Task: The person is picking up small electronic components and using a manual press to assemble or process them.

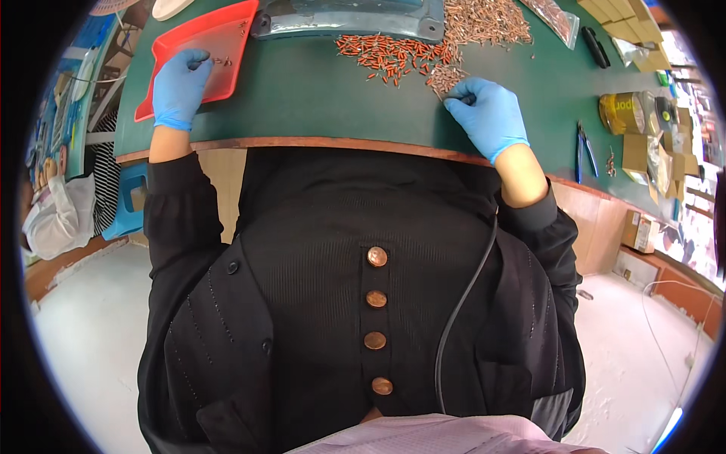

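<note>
- My left hand [180, 87] lay curled in the red tray [198, 47] at the bench's [318, 98] left edge, beside a few small pieces [221, 61]; its grip's hold was hidden.
- My right hand [488, 113] pinched at the orange-and-silver pieces [397, 57] heaped mid-bench.

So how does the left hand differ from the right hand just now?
The left hand rests on the red tray, which holds only a few small pieces; the right hand rests on the green table at the edge of a large pile of orange pieces. The left fingers curl loosely, the right fingers pinch at the pile. Both wear blue gloves.
</note>
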